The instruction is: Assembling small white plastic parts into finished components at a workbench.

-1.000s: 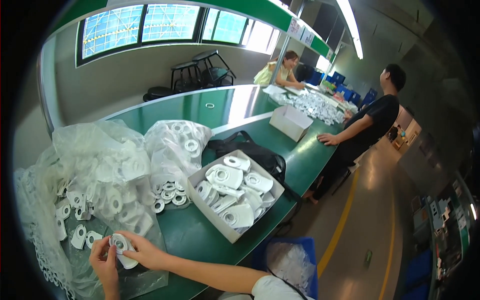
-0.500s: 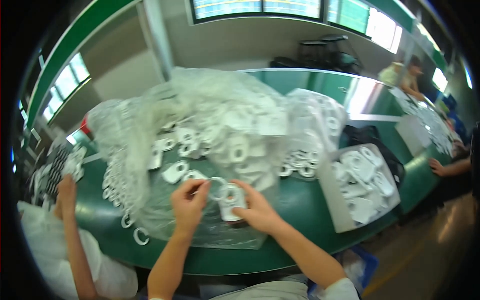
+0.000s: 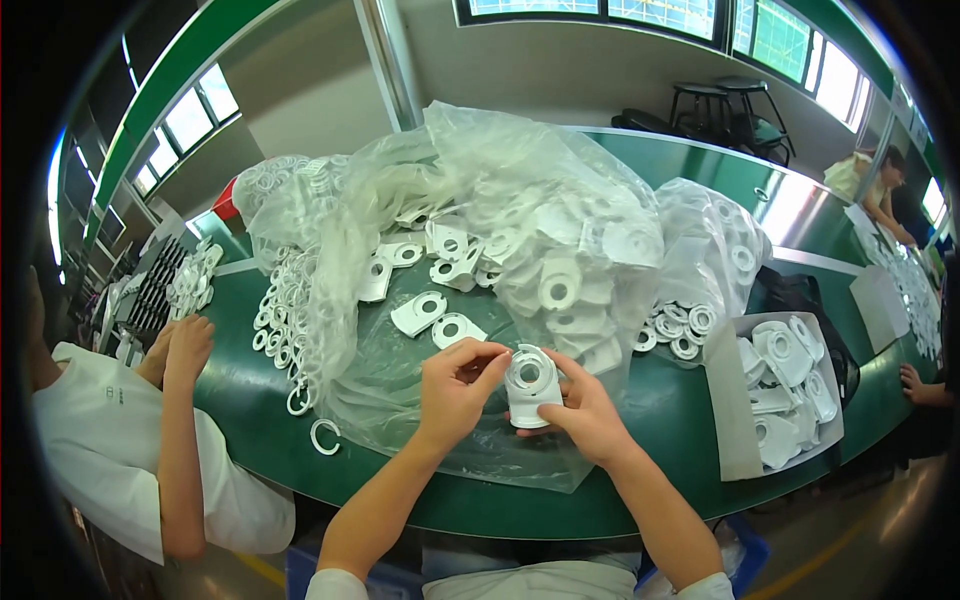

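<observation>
My right hand (image 3: 592,418) grips a white plastic plate (image 3: 528,412) with a rounded opening, thumb on its front face. Against that opening lies a thin white open ring (image 3: 532,352), tilted slightly. At the ring's left side my left hand (image 3: 458,392) is closed in a pinch, its fingertips on the rim. Just beyond my hands, two more white plates (image 3: 419,314) lie on a clear plastic sheet. A single loose open ring (image 3: 325,437) rests on the green table, left of my left forearm.
A big clear bag (image 3: 540,150) spills white plates across the table (image 3: 450,510). White rings (image 3: 283,318) spread from a bag at left; round white pieces (image 3: 686,322) lie right. A carton (image 3: 735,420) holds plates. A co-worker (image 3: 120,430) sits at left; others are at right.
The ring, held beside the plate before, now lies over its round opening. My hands have come closer together. The whole view has shifted, so things appear farther right.
</observation>
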Demonstrator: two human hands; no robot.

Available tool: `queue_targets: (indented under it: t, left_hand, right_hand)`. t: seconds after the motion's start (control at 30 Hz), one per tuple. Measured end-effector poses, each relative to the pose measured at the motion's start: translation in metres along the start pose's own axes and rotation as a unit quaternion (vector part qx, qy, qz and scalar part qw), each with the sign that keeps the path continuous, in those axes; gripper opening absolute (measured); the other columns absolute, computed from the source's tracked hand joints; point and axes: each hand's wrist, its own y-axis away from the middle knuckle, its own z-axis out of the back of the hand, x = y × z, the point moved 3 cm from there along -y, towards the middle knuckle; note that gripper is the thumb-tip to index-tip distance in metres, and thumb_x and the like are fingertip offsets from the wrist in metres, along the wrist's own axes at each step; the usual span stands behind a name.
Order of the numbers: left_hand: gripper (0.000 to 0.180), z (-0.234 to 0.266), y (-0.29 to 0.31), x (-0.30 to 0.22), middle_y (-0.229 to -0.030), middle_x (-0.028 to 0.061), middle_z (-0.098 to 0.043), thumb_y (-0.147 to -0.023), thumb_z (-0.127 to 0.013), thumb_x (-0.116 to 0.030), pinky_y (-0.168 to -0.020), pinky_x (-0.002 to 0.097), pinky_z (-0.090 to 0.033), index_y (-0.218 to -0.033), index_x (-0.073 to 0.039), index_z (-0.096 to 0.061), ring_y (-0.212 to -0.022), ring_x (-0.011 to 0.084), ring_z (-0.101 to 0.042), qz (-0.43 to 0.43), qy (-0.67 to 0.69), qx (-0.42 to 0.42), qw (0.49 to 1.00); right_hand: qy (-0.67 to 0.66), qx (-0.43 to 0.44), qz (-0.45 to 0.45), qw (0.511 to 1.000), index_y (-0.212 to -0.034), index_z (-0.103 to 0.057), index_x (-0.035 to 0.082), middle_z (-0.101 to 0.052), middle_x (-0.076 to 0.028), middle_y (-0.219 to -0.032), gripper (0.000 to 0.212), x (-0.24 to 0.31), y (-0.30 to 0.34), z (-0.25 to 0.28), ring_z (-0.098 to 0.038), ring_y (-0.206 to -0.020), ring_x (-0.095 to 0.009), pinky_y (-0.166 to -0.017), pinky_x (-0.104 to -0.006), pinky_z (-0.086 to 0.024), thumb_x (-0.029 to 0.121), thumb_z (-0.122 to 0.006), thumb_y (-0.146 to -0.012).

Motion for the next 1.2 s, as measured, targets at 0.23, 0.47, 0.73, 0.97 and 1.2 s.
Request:
queue_targets:
  t: [0.23,0.47,0.73,0.97,1.2]
  left_hand:
    - [0.009,0.002,-0.003,-0.003,-0.085,0.0044,-0.063,-0.085,-0.065,0.001,-0.057,0.0195,-0.045,-0.093,0.004,-0.068,-0.07,0.0069,-0.059,-0.083,-0.093,0.026,0.992]
    - [0.013,-0.003,-0.001,-0.014,-0.08,0.0059,-0.064,-0.08,-0.069,0.001,-0.056,0.021,-0.046,-0.093,0.0,-0.071,-0.065,0.0091,-0.06,-0.127,-0.205,0.025,0.97]
    - [0.015,-0.005,0.001,-0.015,-0.078,0.0059,-0.064,-0.079,-0.071,0.0,-0.053,0.0216,-0.044,-0.094,-0.001,-0.071,-0.06,0.0089,-0.058,-0.148,-0.208,0.025,0.967]
    - [0.018,-0.006,0.003,-0.02,-0.08,0.006,-0.064,-0.078,-0.072,0.0,-0.054,0.0221,-0.044,-0.096,0.0,-0.071,-0.062,0.0095,-0.059,-0.164,-0.199,0.031,0.966]
    - [0.02,-0.005,0.001,-0.019,-0.082,0.0059,-0.063,-0.079,-0.07,0.001,-0.056,0.0225,-0.045,-0.099,-0.001,-0.07,-0.063,0.0103,-0.059,-0.162,-0.2,0.035,0.966]
  right_hand:
    - [0.006,0.007,0.003,1.0,-0.144,-0.025,0.001,-0.059,-0.02,-0.115,0.07,-0.002,-0.001,0.0,-0.066,-0.097,-0.032,-0.076,-0.0378,-0.06,-0.012,-0.045,-0.078]
    - [0.033,0.003,0.013,0.999,-0.142,-0.026,0.001,-0.061,-0.017,-0.11,0.059,-0.007,-0.001,0.001,-0.066,-0.095,-0.027,-0.07,-0.0331,-0.059,-0.006,-0.05,-0.088]
    - [0.045,-0.004,0.025,0.999,-0.141,-0.03,0.001,-0.063,-0.015,-0.106,0.055,-0.008,-0.002,0.003,-0.068,-0.089,-0.024,-0.059,-0.0278,-0.055,-0.004,-0.051,-0.09]
    - [0.035,-0.021,0.017,0.999,-0.138,-0.034,0.001,-0.064,-0.015,-0.107,0.053,-0.008,-0.003,0.005,-0.069,-0.085,-0.025,-0.053,-0.0259,-0.052,-0.003,-0.051,-0.088]
    - [0.085,-0.038,0.052,0.994,-0.136,-0.036,-0.001,-0.064,-0.014,-0.104,0.048,-0.004,-0.002,0.001,-0.069,-0.082,-0.023,-0.05,-0.0246,-0.05,-0.001,-0.049,-0.09]
